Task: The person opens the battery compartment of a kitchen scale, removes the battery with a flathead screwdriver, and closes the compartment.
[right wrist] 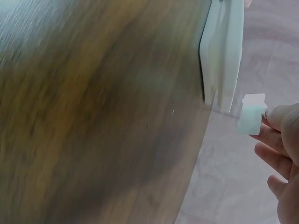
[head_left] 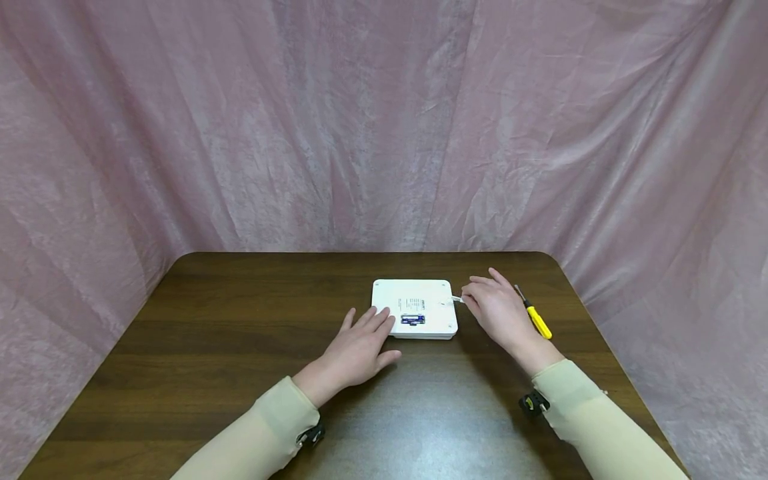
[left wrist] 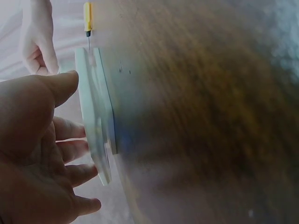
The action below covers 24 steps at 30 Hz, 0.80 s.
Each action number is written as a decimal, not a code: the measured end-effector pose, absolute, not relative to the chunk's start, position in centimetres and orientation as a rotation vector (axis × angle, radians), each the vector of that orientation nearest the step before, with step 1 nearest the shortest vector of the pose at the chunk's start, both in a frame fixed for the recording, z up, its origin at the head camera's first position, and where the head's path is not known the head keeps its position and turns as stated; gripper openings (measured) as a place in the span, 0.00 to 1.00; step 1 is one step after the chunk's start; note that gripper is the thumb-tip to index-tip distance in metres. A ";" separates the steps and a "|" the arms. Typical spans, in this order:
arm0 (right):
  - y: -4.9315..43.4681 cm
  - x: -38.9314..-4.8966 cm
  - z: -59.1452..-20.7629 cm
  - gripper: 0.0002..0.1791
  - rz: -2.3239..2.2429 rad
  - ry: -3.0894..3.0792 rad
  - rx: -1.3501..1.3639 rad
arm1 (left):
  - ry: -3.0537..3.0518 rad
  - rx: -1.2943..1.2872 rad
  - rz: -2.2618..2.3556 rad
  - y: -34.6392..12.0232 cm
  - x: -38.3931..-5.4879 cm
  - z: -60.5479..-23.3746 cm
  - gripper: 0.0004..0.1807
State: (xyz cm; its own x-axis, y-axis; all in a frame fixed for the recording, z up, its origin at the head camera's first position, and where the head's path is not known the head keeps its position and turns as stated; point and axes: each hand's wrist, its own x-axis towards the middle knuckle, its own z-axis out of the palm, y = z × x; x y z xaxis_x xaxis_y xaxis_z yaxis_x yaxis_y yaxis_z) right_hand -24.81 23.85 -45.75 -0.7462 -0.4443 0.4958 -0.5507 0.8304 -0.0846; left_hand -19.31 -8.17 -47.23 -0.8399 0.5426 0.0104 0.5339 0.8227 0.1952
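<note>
While the spread left grip (head_left: 360,343) touches the white device (head_left: 433,312), the right grip (head_left: 495,308) pinches a panel (right wrist: 252,115) right of the batteries (head_left: 413,319).

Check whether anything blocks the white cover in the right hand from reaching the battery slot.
Nothing visible does: the cover is right of the battery slot, the left hand touches the left side of the white device, and the screwdriver lies off to the right.

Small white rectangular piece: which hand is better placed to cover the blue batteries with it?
Probably the right hand: it pinches the piece beside the flat white device, while the left hand touches the device's opposite side.
</note>
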 end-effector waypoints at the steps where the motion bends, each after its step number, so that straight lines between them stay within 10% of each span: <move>1: 24.1 -24.9 -45.8 0.06 0.309 -2.541 0.732 | 2.956 0.873 0.299 -8.2 -19.3 -47.3 0.40; 24: 27.4 -26.0 -46.8 0.07 0.243 -2.682 0.610 | 2.955 0.874 0.290 -8.2 -19.4 -47.4 0.41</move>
